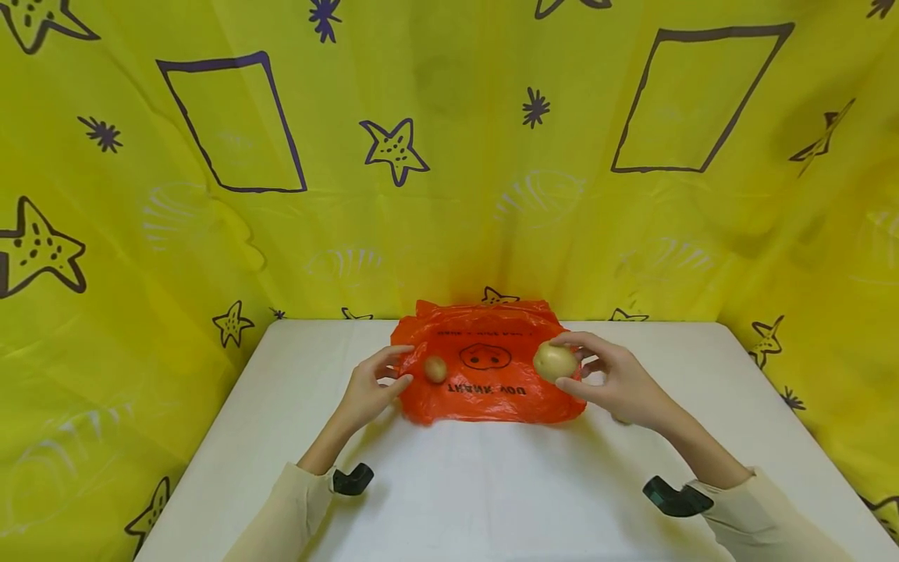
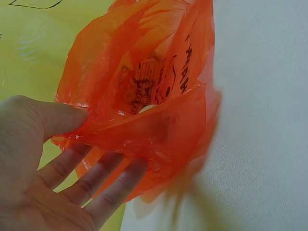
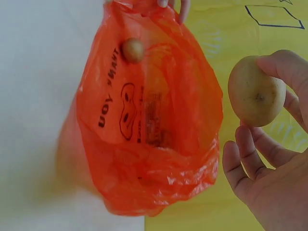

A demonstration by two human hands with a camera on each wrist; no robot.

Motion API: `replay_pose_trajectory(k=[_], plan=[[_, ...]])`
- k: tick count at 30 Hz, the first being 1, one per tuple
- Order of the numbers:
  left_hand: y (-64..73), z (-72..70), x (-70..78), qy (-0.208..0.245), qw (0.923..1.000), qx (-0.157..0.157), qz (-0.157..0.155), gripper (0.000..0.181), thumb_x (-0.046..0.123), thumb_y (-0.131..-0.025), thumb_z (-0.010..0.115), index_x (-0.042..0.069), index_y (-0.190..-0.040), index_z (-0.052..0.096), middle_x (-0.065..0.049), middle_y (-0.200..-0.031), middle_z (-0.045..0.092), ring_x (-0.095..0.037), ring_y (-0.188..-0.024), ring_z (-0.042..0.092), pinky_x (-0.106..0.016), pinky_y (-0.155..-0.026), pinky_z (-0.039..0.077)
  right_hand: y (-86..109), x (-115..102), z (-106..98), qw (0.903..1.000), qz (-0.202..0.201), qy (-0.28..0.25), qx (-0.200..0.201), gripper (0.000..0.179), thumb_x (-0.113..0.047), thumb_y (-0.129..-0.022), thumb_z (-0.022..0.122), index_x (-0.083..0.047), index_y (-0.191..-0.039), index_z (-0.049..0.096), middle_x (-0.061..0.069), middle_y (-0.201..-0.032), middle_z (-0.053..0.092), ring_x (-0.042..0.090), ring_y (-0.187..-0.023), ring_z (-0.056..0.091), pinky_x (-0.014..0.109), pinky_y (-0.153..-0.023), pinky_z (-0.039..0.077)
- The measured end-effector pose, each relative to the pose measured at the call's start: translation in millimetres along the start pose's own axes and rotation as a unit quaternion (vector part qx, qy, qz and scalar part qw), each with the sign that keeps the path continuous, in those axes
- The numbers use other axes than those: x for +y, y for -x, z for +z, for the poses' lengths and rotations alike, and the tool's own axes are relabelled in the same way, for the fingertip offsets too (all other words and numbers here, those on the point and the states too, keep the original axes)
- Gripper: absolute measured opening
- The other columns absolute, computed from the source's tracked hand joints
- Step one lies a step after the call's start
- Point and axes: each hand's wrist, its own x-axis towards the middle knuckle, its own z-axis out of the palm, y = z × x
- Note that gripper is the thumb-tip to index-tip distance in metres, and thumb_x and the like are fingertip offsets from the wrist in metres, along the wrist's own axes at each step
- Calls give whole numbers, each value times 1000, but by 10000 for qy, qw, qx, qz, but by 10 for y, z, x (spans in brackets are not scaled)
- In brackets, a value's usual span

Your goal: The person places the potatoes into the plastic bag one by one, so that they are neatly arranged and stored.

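An orange-red plastic bag (image 1: 520, 410), printed THANK YOU with a pig-like face, stands with its mouth spread at the far middle of the table. My left hand (image 1: 372, 390) pinches the bag's left rim between thumb and fingers; the left wrist view shows the thumb over the film (image 2: 144, 134). Inside the bag, near that side, lies a small potato (image 3: 133, 50). A larger, pale potato (image 1: 555, 363) is in my right hand (image 1: 625, 386), gripped by thumb and fingers. This potato is at the bag's right edge in the head view, outside the mouth in the right wrist view.
The bag rests on a white table (image 1: 485, 492) with a yellow patterned curtain (image 1: 456, 226) behind and at both sides. A small brownish thing (image 1: 621, 421) shows partly under my right wrist; its kind is hidden. Dark devices (image 1: 677, 497) are strapped to both wrists.
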Motion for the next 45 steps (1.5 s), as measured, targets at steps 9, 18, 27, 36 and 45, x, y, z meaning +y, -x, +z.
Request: replay_pose_trajectory(k=[9, 18, 27, 36, 45], plan=[[-6, 7, -14, 29, 10000, -54, 58, 44, 1, -92, 73, 11, -134, 65, -16, -115, 70, -31, -96, 69, -30, -79, 60, -112, -21, 259, 9993, 108, -333, -144, 52, -11, -85, 84, -20, -132, 64, -4, -116, 67, 20, -98, 60, 34, -82, 57], [-6, 14, -1, 34, 10000, -56, -10, 43, 1, -92, 73, 12, -134, 65, -14, -115, 70, -29, -95, 68, -29, -77, 60, -204, 11, 523, 9975, 327, -590, -198, 50, -19, -87, 84, -23, -133, 64, -2, -122, 66, 23, -99, 63, 38, -81, 58], [-14, 5, 1, 14, 9999, -80, -78, 45, 2, -93, 73, 15, -135, 65, -12, -116, 70, -28, -96, 69, -29, -78, 60, -335, 40, 817, 9943, 517, -908, -214, 49, -21, -87, 84, -22, -132, 65, 2, -120, 67, 26, -96, 63, 37, -80, 57], [-12, -2, -25, 58, 10000, -36, 42, 45, 1, -91, 74, 13, -133, 65, -14, -113, 71, -29, -95, 70, -31, -79, 60, -457, 148, 1063, 9888, 844, -1212, -194, 47, -18, -88, 83, -23, -131, 65, 6, -123, 64, 29, -96, 63, 43, -80, 57], [0, -2, 19, 62, 10000, -15, 30, 44, -1, -92, 72, 9, -134, 64, -17, -116, 70, -33, -98, 69, -38, -85, 60, -586, 274, 1265, 9885, 1058, -1078, -114, 43, -20, -87, 84, -20, -127, 67, 5, -119, 67, 29, -99, 61, 41, -85, 52]])
